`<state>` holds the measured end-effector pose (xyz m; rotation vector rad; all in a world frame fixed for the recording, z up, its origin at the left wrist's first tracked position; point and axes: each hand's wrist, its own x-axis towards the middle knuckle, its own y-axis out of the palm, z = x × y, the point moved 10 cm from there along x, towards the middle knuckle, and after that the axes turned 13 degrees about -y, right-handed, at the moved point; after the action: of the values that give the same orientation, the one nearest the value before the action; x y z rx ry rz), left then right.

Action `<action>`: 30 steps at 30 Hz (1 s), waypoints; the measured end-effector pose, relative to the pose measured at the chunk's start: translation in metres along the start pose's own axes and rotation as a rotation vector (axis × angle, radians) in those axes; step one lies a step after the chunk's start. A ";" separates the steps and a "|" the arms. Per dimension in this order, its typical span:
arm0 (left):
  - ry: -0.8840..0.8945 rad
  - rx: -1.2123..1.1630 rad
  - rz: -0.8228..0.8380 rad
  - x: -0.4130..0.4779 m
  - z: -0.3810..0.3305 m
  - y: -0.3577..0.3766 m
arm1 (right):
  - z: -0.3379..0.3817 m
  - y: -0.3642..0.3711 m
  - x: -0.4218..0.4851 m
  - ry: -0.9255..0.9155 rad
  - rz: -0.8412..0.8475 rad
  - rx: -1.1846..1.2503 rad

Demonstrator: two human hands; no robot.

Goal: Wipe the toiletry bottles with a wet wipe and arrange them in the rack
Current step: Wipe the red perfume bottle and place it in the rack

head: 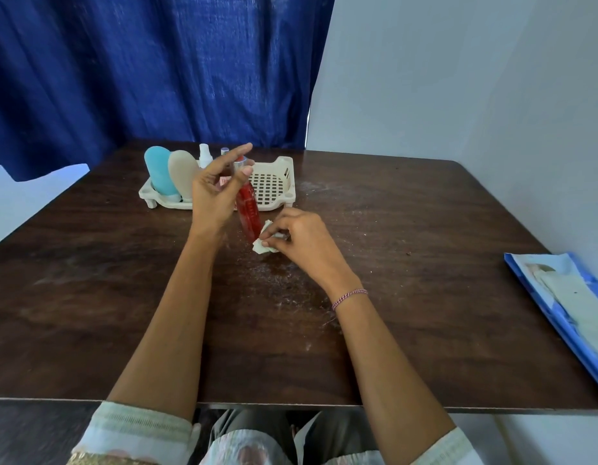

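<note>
Dark wooden table point(425, 229), blue curtain point(140, 68), pale wall point(475, 78).

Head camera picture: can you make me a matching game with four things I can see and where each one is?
Things:
1. red bottle
2. wet wipe
3. blue bottle
4. blue packet

Places:
A. in the rack, at its left end
B. at the right edge of the table
C. held by the left hand
D. pinched in the right hand

Pairs: 1-C, 2-D, 3-A, 4-B
</note>
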<state>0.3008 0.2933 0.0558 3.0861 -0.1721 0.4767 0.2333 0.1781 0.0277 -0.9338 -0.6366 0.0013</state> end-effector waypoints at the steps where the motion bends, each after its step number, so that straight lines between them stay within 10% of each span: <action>1: -0.004 -0.010 -0.024 0.001 0.000 -0.005 | 0.000 0.000 0.000 -0.004 -0.008 0.004; 30: -0.036 0.071 -0.346 -0.014 0.006 -0.038 | -0.003 0.001 0.001 -0.039 -0.050 0.012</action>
<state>0.2930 0.3321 0.0460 3.0957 0.3800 0.4187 0.2358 0.1764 0.0256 -0.9083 -0.6949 -0.0217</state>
